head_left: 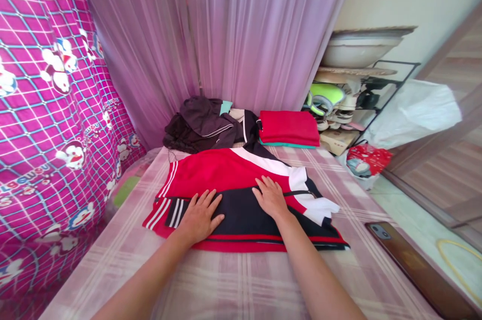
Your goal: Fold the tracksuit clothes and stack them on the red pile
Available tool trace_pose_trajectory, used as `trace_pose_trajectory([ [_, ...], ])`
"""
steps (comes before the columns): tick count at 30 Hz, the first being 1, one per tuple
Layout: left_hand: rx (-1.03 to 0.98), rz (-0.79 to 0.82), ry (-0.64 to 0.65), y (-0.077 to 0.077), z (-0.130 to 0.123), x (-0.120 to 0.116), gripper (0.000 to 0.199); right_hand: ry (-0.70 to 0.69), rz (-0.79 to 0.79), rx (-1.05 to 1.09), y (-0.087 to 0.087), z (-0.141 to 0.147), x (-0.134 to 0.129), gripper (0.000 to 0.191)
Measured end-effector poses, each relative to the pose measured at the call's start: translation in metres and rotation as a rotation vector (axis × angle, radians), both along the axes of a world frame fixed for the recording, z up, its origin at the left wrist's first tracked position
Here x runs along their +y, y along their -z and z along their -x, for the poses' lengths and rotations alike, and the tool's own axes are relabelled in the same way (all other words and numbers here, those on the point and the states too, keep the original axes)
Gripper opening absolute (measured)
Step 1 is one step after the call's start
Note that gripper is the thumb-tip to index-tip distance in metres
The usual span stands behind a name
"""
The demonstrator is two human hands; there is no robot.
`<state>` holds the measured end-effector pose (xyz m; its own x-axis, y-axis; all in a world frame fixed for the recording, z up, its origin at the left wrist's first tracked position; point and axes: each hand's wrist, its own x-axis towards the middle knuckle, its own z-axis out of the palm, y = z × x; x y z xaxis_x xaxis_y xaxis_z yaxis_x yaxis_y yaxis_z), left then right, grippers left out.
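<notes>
A red, navy and white jacket (pixel 211 172) lies flat on the plaid-covered surface (pixel 233 280), its striped hem at the left and its white collar at the right. One navy sleeve with a striped cuff is folded across its front. My left hand (pixel 201 217) rests flat on the sleeve near the cuff, fingers spread. Further right, my right hand (pixel 271 197) lies on the navy sleeve and the red front, its fingers stretched out. Both palms are down and hold nothing.
Behind the jacket lie a heap of dark clothes (pixel 203 126) and a folded red garment stack (pixel 289 128). A phone (pixel 417 264) is at the right edge. Beyond stands a shoe rack (pixel 399 81) with basins (pixel 359 48); a pink patterned curtain (pixel 56 124) hangs left.
</notes>
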<state>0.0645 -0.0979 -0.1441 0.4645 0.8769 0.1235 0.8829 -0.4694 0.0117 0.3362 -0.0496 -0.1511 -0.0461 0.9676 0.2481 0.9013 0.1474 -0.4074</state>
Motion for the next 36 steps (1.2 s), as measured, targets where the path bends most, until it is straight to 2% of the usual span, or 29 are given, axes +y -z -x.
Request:
trace_pose_trajectory([
  [3,-0.012,0.075,0.002,-0.014,0.001,0.006,0.06,0.068,-0.142,0.31,0.011,-0.02,0.006,0.041],
  [6,-0.049,0.159,0.04,-0.037,0.0,0.024,0.049,0.214,-0.229,0.664,0.016,-0.03,0.007,0.043],
  [9,-0.036,0.157,0.044,-0.061,-0.013,0.056,0.039,0.32,-0.256,0.892,0.018,-0.031,0.007,0.046],
  [12,-0.005,0.061,0.053,-0.079,-0.039,0.099,0.034,0.316,-0.252,0.962,0.017,-0.029,0.007,0.045],
  [14,-0.024,0.015,0.03,-0.085,-0.062,0.13,0.033,0.311,-0.234,0.968,0.016,-0.028,0.007,0.044],
  [19,-0.104,0.005,-0.131,-0.085,-0.115,0.2,0.033,0.312,-0.226,0.949,0.015,-0.026,0.006,0.043],
  [23,-0.112,0.02,-0.207,-0.073,-0.14,0.233,0.033,0.304,-0.204,0.913,0.015,-0.024,0.005,0.043],
  [26,-0.118,0.034,-0.245,-0.065,-0.145,0.245,0.031,0.31,-0.191,0.892,0.014,-0.023,0.006,0.043],
  [29,-0.129,0.034,-0.268,-0.063,-0.141,0.249,0.029,0.31,-0.193,0.878,0.012,-0.022,0.006,0.044],
  [36,-0.139,0.028,-0.253,-0.067,-0.126,0.241,0.032,0.291,-0.172,0.865,0.011,-0.021,0.006,0.043],
])
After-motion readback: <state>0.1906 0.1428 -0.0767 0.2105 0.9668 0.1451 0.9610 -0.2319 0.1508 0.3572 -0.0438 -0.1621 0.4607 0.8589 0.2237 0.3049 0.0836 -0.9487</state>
